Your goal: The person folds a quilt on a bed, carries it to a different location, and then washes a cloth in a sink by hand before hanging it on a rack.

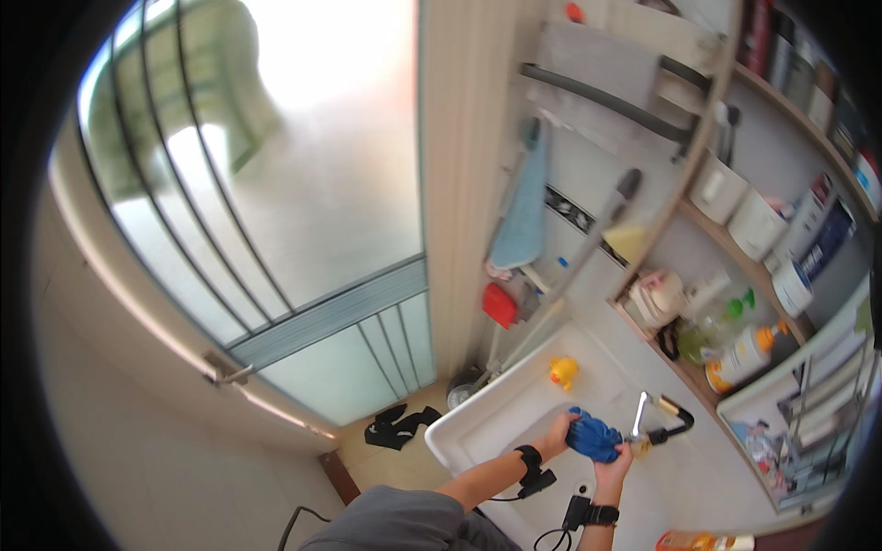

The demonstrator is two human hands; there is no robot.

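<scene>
A bunched blue cloth (pixel 594 437) is stretched between my two hands over the white sink (pixel 446 439). My left hand (pixel 557 439) grips its left side, the fingers partly hidden by the fabric. Closed on the lower right edge is my right hand (pixel 614 466). The faucet (pixel 669 418), with a silver lever and a black spout, stands just right of the cloth. Below the hands the drain shows in the basin. Each wrist wears a black strap with a small device and a cable.
A yellow rubber duck (pixel 563 372) sits on the sink's far ledge. Shelves on the right hold pump bottles (pixel 742 356) and cups (pixel 755 223). A blue towel (pixel 520 207) hangs at the back. Black cloth (pixel 401 427) lies on the floor by the glass-paned door (pixel 331 275).
</scene>
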